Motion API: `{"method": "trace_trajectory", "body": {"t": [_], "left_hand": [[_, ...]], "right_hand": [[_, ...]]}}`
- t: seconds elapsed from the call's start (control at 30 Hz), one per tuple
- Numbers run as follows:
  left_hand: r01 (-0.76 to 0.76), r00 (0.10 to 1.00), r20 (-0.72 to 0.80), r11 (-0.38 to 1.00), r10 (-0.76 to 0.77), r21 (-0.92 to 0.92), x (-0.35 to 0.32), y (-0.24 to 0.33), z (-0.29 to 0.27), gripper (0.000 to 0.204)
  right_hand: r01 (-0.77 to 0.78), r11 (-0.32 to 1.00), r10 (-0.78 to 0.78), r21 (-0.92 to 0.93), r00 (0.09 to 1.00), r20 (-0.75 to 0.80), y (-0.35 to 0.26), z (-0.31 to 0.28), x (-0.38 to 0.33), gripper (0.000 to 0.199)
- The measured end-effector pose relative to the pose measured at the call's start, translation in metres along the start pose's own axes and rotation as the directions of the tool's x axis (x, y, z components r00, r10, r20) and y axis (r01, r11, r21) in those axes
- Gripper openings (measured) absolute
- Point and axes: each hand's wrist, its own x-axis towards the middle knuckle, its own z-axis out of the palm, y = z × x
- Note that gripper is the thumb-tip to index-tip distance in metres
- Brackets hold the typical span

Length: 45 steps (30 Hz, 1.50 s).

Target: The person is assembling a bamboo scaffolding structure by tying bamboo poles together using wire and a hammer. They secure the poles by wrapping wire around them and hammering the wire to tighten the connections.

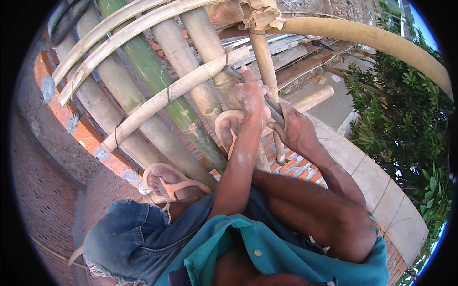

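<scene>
Both my hands meet on a dark grey bar-like tool (275, 110) that slants over the end of a bamboo crosspiece (179, 88). My left hand (251, 95) is closed round its upper part, thumb pointing away from me. Lower and to the right, my right hand (296, 127) grips the same tool. Its far tip lies beside a bamboo pole (224, 88), near a thin dark tie (226, 59) round the crosspiece. What kind of tool it is I cannot make out.
Several bamboo poles, one green (155, 71), lie side by side under my sandalled feet. A brick wall edge (90, 136) runs along the left. An upright bamboo post (262, 62) and a curved pole (362, 35) stand beyond my hands. Leafy branches (396, 105) are at right.
</scene>
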Motion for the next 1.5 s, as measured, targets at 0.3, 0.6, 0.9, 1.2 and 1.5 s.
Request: {"method": "trace_trajectory", "body": {"t": [0.3, 0.6, 0.9, 1.2, 1.5], "left_hand": [[0.078, 0.960, 0.278, 0.976, -0.019, -0.204, 0.004, 0.015, -0.010, 0.031], [-0.186, 0.982, 0.014, 0.961, 0.187, 0.205, 0.000, 0.009, -0.007, 0.024], [-0.184, 0.970, 0.176, 0.979, 0.167, 0.083, -0.003, 0.013, -0.026, 0.021], [-0.367, 0.880, 0.012, 0.663, 0.475, 0.652, 0.017, -0.009, -0.024, 0.054], [-0.377, 0.895, 0.369, 0.868, 0.252, 0.322, -0.036, 0.016, -0.013, 0.037]], "right_hand": [[-0.696, 0.023, 0.044, 0.718, 0.718, 0.695, 0.021, 0.006, 0.002, 0.053], [-0.283, 0.829, 0.090, 0.482, 0.919, 0.384, -0.002, -0.004, -0.002, 0.051], [-0.574, -0.021, -0.332, 0.818, 0.776, 0.536, 0.018, 0.025, 0.003, 0.071], [-0.144, 0.859, 0.042, 0.491, 0.976, 0.212, -0.004, 0.027, -0.014, 0.054], [-0.372, 0.381, 0.100, 0.846, 0.927, 0.362, 0.005, 0.022, -0.024, 0.030]]}}
